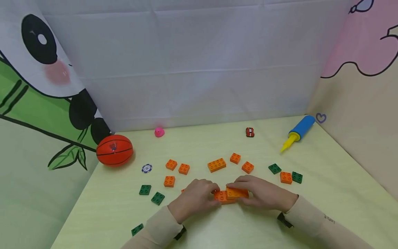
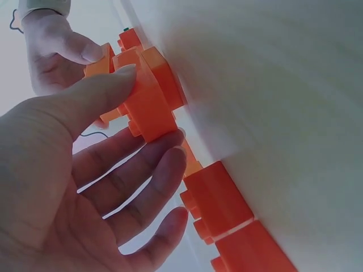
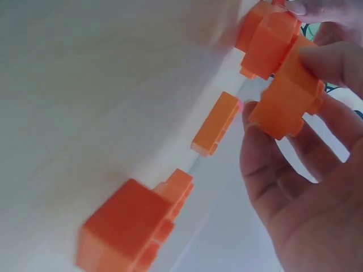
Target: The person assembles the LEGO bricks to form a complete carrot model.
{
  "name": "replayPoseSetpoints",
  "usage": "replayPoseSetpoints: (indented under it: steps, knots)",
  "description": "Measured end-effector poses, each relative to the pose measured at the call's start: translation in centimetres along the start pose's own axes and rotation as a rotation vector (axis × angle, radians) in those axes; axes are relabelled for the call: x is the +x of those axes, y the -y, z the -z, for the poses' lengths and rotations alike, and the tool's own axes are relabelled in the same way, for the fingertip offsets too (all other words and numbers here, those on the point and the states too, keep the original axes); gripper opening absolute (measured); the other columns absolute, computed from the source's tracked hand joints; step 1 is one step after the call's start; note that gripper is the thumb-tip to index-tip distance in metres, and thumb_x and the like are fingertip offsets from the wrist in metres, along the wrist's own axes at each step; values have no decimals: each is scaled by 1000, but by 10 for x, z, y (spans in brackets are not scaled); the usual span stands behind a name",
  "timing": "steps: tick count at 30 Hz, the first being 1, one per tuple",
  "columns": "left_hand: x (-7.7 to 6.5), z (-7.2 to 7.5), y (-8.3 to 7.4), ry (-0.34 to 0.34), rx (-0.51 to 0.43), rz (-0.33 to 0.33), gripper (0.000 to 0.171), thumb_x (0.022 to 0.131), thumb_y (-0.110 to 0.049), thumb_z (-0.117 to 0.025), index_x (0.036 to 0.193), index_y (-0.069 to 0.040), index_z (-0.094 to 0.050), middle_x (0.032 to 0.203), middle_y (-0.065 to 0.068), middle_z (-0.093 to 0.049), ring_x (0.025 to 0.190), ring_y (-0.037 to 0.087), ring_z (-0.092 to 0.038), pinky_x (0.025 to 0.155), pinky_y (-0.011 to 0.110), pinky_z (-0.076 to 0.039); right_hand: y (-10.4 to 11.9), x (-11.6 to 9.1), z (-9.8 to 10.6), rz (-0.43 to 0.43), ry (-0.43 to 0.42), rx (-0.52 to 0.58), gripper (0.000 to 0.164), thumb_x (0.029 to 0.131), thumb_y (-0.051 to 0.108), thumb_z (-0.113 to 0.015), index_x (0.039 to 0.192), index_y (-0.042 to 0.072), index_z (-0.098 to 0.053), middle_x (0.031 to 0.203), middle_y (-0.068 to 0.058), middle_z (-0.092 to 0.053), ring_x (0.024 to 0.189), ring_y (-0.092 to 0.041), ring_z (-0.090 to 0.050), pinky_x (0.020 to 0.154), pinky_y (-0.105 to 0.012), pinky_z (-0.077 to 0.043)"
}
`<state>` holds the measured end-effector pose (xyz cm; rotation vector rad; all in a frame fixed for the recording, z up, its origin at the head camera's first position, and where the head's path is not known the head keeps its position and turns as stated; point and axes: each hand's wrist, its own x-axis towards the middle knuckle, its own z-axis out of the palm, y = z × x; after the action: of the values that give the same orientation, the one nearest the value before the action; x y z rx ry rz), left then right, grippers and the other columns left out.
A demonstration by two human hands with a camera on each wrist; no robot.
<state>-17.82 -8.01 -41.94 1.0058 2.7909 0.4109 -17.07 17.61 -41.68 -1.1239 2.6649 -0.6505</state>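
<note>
My left hand (image 1: 199, 196) pinches a red-orange building brick (image 1: 220, 196) between thumb and fingers. In the left wrist view the thumb lies along the side of this brick (image 2: 148, 105), and another orange brick (image 2: 165, 73) shows on its table side. My right hand (image 1: 262, 193) holds a long, lighter orange brick (image 1: 237, 193) by its sides. That brick sits over the right part of the red-orange one. In the right wrist view the lighter brick (image 3: 286, 93) touches its neighbour, but whether their studs are locked cannot be seen.
Beyond the hands lie a long orange brick (image 1: 216, 165) and several short orange bricks (image 1: 247, 167). Green bricks (image 1: 158, 198) are scattered left and right. Farther out are a basketball (image 1: 114, 150), a poker chip (image 1: 147, 168), a pink toy (image 1: 159, 132), a red toy car (image 1: 250, 132) and a blue-yellow pump (image 1: 300, 131).
</note>
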Motion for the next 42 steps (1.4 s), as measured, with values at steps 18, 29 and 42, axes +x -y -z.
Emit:
replayPoseSetpoints:
  steps: [18, 29, 42]
  knots:
    - [5, 4, 1, -6, -5, -21, 31, 84, -41, -80, 105, -19, -74, 93, -11, -70, 76, 3, -56, 82, 29, -51, 3, 8, 4, 6, -15, -12, 47, 93, 26, -71, 139, 23, -61, 117, 12, -63, 107, -8, -56, 93, -33, -52]
    - [9, 13, 2, 80, -42, 9, 35, 86, -41, -77, 112, -17, -73, 96, -10, -69, 80, 5, -57, 80, 25, -51, -2, 10, 2, -6, -12, 20, 48, 92, 25, -73, 139, 25, -61, 112, 15, -61, 102, -6, -53, 90, -30, -52]
    - [45, 31, 7, -32, 101, 155, 53, 96, -41, -65, 140, -13, -56, 137, 8, -56, 123, 26, -53, 100, 39, -50, 0, 7, -3, 13, 2, -17, 48, 92, 28, -73, 139, 26, -61, 117, 13, -63, 109, -9, -56, 96, -35, -52]
